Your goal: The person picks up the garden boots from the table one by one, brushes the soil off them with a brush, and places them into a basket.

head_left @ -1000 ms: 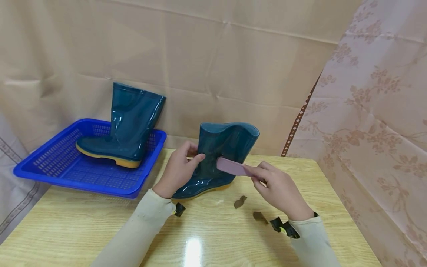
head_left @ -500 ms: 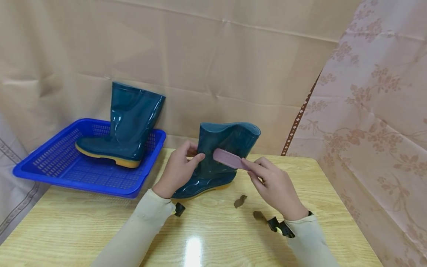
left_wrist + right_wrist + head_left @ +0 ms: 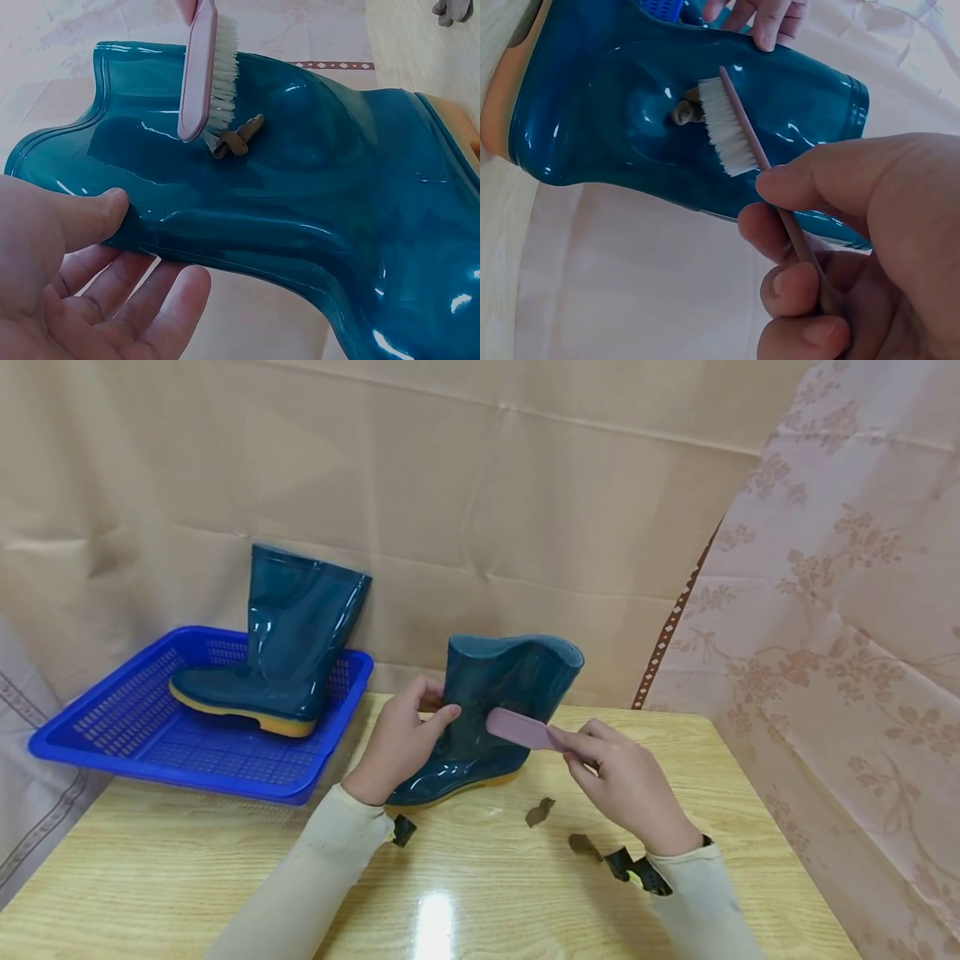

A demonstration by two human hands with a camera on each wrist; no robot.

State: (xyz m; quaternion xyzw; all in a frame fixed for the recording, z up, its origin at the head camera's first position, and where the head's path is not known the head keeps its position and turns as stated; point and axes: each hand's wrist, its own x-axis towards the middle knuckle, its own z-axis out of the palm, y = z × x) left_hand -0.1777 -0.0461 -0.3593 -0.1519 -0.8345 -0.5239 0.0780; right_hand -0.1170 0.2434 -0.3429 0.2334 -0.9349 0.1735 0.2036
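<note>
A glossy dark-green rain boot (image 3: 480, 672) with a yellow sole stands upright on the table, toe to the left. My left hand (image 3: 405, 739) holds the front of its shaft, thumb on the near side and fingers at the far side. In my right hand (image 3: 626, 785) is the handle of a pink brush (image 3: 517, 730), gripped between thumb and fingers. Its white bristles (image 3: 727, 131) face the boot's side. At the bristles' edge a small brown, mud-like clump (image 3: 236, 142) clings to the shaft, hidden behind the brush in the head view.
A blue plastic basket (image 3: 176, 785) stands at the left, with a matching rain boot (image 3: 288, 643) upright inside. Two brown pieces, one a lumpy scrap (image 3: 539, 812) and one a flat scrap (image 3: 585, 847), lie on the wooden table (image 3: 480, 893). A beige curtain (image 3: 450, 527) hangs behind.
The brush in my right hand went up and left along the shaft, then came back down and right. My left hand and the boot stay nearly in place.
</note>
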